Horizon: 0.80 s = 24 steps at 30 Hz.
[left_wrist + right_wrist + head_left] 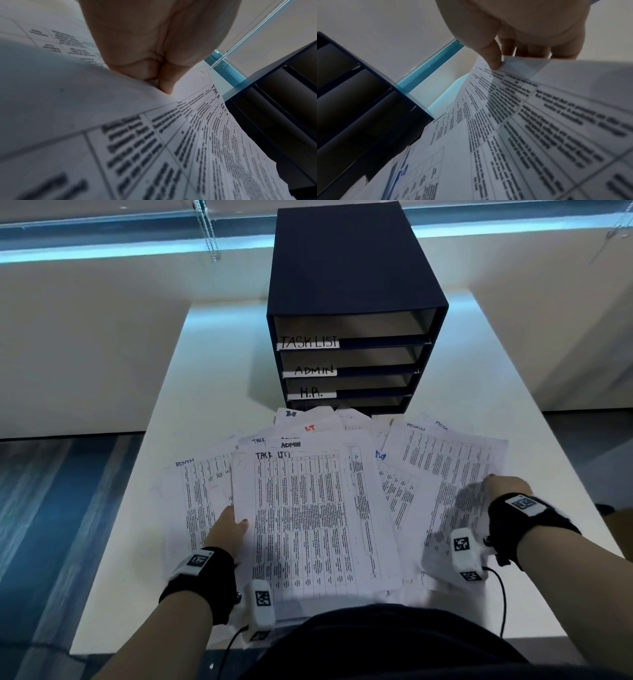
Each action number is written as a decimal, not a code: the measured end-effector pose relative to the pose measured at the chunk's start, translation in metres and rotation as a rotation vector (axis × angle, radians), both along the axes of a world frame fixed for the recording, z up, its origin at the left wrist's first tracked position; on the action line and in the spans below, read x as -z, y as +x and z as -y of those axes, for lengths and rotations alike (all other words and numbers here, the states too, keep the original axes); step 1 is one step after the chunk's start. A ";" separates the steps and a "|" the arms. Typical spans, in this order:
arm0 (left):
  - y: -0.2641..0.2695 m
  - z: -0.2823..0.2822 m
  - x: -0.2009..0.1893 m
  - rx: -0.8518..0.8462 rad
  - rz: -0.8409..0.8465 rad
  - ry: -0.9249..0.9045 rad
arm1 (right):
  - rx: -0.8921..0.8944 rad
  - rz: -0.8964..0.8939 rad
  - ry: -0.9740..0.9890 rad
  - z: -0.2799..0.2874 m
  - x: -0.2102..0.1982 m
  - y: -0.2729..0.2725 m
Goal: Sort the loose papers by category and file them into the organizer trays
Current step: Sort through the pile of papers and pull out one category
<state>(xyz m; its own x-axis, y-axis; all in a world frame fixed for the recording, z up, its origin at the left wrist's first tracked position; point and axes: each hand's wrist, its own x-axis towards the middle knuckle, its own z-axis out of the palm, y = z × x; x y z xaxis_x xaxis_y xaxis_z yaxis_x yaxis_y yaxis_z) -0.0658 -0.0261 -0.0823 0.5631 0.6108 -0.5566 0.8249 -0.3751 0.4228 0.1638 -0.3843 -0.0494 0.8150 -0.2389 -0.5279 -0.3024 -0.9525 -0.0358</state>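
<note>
- Papers (342, 474) lie fanned across the near half of the white table (513, 392), overlapping one another from the left edge region to the right edge; I read handwritten headings such as ADMIN, TASK and I.T on several of them.
- Topmost in the middle I see a printed sheet headed TASK LIST (308, 522), its lower end reaching the table's near edge.
- My left hand (226, 530) pinches that sheet at its left edge, thumb on top; from the left wrist view (154, 47) I see the thumb pressed on the paper with the fingers tucked beneath.
- My right hand (503, 487) grips the right edge of an ADMIN sheet (445, 481) near the table's right edge; the right wrist view (513, 33) shows the thumb on top and the fingers behind the lifted paper (539, 108).
- The organizer (352, 302) stands at the middle of the table toward the far edge, dark blue, open side facing me, just beyond the fan of papers.
- I read its tray labels from the top: TASK LIST (308, 341), ADMIN (313, 370), H.R. (311, 393); the lowest label is hidden by the papers.
- Both wrists carry black straps with white marker blocks and a cable.
- Beyond the table I see a pale wall and hanging blind chains (207, 231).
</note>
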 end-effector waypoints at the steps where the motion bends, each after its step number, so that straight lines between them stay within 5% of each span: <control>1: -0.001 -0.001 0.002 0.001 0.000 -0.007 | 0.060 -0.023 0.041 0.001 0.002 0.000; 4: 0.000 -0.003 0.005 0.006 0.001 -0.013 | 0.230 -0.040 0.227 -0.008 -0.002 -0.006; 7: 0.000 -0.001 0.004 0.005 0.004 -0.015 | 0.116 -0.055 0.167 -0.005 0.008 -0.008; 12: -0.001 0.000 0.003 0.007 0.054 -0.018 | 0.267 0.221 0.320 0.007 0.004 -0.010; 24: -0.014 -0.026 0.016 -0.249 0.225 -0.159 | -0.025 0.682 0.280 -0.016 -0.131 0.027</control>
